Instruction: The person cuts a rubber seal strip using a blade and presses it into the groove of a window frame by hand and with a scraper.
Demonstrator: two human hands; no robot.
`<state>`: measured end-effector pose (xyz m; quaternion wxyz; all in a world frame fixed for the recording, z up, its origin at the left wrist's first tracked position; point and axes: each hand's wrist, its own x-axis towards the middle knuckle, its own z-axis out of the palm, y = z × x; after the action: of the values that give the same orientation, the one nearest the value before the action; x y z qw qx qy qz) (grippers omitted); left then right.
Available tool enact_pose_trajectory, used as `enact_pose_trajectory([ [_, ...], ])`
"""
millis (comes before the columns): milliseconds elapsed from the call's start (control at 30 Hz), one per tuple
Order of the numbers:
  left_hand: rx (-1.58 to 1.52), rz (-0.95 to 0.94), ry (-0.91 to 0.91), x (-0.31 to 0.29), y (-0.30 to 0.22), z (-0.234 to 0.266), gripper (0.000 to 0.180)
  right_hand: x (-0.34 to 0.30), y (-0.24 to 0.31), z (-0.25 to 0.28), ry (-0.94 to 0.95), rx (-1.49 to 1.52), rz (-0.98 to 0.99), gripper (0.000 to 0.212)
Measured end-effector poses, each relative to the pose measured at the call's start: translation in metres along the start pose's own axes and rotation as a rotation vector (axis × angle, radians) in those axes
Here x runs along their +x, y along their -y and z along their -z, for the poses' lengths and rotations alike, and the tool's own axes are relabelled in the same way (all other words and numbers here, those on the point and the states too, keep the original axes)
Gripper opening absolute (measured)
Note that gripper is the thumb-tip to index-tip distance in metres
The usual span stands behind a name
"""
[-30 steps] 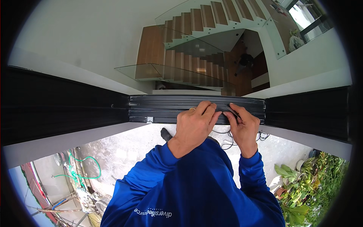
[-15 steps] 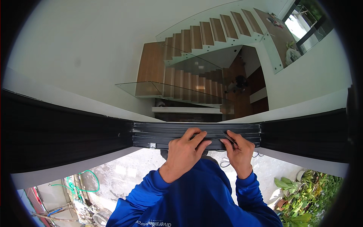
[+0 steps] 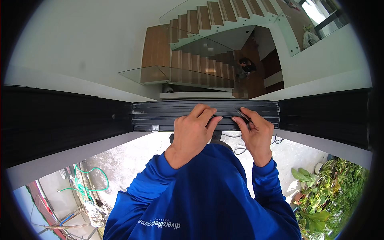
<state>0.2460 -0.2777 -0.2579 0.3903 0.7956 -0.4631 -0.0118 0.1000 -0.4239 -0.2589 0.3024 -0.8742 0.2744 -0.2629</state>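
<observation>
Grooved black tracks of a window frame sill (image 3: 160, 107) run across in front of me. My left hand (image 3: 193, 130) is over the middle of the sill, thumb and fingertips drawn close together at a groove; whatever lies between them blends into the black. To its right, my right hand (image 3: 256, 128) is closed on a thin, dark, flat strip (image 3: 243, 115) that slants between thumb and fingers, one end pointing toward the tracks. A small pale metal bracket (image 3: 155, 128) sits at the sill's near left edge.
Black side frames (image 3: 64, 122) rise at both ends. Beyond the sill is a drop to wooden stairs (image 3: 192, 22) with glass railings, and a person (image 3: 247, 65) is on the floor far below. Below me lie concrete ground, dark cable (image 3: 240, 151), green hose (image 3: 105, 176) and plants (image 3: 316, 188).
The view has tilted, so the sill and stairs sit higher in the picture. My hands keep nearly the same pose, slightly farther apart. The person below has shifted.
</observation>
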Motion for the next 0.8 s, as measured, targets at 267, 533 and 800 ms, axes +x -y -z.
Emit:
enact_pose_trajectory([
  [267, 0.004, 0.036, 0.015, -0.006, -0.001, 0.003, 0.023, -0.005, 0.004, -0.009, -0.035, -0.025, 0.01, 0.032],
  [533, -0.05, 0.087, 0.054, -0.007, 0.002, 0.016, 0.024, -0.003, 0.013, -0.007, -0.003, -0.062, 0.011, 0.029],
  [800, -0.064, 0.197, 0.051, -0.018, 0.017, 0.045, 0.029, -0.004, 0.006, -0.008, -0.027, -0.032, 0.012, 0.026],
])
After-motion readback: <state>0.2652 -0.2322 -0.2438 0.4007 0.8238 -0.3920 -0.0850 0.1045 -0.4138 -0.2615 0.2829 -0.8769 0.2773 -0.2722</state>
